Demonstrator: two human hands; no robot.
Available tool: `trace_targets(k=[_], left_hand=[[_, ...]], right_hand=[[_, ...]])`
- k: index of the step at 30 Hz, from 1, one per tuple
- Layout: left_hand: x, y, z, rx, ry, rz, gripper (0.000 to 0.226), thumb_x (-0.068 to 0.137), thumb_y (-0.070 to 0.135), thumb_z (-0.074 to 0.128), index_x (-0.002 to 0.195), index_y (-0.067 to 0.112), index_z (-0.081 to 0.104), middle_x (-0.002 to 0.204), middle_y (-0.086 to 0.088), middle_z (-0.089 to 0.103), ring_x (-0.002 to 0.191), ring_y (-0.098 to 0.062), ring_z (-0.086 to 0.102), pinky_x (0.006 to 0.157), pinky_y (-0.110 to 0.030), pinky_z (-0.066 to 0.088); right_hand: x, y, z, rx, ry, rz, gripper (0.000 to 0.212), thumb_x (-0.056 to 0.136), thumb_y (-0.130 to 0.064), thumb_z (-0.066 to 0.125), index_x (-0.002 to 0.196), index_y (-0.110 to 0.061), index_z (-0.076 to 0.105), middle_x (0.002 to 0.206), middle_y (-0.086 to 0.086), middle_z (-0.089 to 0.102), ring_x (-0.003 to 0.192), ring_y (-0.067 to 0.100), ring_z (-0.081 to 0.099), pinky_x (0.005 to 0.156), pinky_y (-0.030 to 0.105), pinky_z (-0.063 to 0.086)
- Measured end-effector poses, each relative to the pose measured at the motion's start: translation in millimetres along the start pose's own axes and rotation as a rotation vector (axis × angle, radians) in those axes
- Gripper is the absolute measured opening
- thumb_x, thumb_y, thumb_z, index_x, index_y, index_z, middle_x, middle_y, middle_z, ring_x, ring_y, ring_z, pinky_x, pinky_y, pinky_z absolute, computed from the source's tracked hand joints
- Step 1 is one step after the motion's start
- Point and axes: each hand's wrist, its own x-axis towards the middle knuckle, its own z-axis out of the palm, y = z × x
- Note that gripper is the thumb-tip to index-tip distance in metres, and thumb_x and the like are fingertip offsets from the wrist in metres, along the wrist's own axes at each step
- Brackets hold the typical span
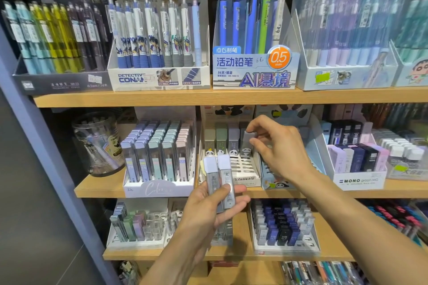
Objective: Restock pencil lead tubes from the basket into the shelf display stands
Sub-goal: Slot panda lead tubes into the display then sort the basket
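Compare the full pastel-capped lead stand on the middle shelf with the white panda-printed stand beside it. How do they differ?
The full pastel-capped lead stand has every row packed; the white panda-printed stand holds only a back row, with bare slots in front. No hand is at the pastel one; the right hand sets a grey tube at the panda one. Both sit on the middle wooden shelf.

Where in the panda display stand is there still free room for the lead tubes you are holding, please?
The panda display stand has empty slots in its front rows, between the left hand's lead tubes and the right hand. Its back row is filled, where the right hand pinches a grey tube. The pastel stand to its left is packed.
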Motion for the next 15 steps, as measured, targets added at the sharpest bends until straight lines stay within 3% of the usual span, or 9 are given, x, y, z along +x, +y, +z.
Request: trace_targets(k=[7,11,15], left_hand=[[-1,-1,-1,0.014,-0.013,0.013,0.028,0.104,0.004,0.054,0.132,0.006,0.058,0.106,-0.021,0.078,0.099,-0.034,0.077,0.081,-0.036,0.064],[-2,-2,-1,0.027,-0.030,0.029,0.029,0.103,0.005,0.055,0.132,0.005,0.058,0.107,-0.020,0.078,0.100,-0.033,0.077,0.081,-0.034,0.064],[-3,-2,-2,0.040,-0.051,0.046,0.030,0.102,0.007,0.058,0.131,0.009,0.060,0.110,-0.017,0.078,0.103,-0.031,0.076,0.084,-0.033,0.064]], right_hand=[[8,5,2,-0.076,-0.030,0.010,0.025,0.087,-0.011,0.076,0.107,-0.023,0.067,0.083,-0.006,0.070,0.078,0.012,0.069,0.077,0.038,0.059],[10,0,9,-0.307,-0.023,-0.014,0.028,0.089,-0.010,0.075,0.117,-0.013,0.072,0.092,0.007,0.059,0.093,0.037,0.060,0.075,0.038,0.047],[14,-3,12,-0.363,-0.091,0.039,0.033,0.097,-0.011,0.066,0.130,-0.013,0.068,0.108,0.015,0.063,0.105,0.041,0.054,0.087,0.044,0.046]])
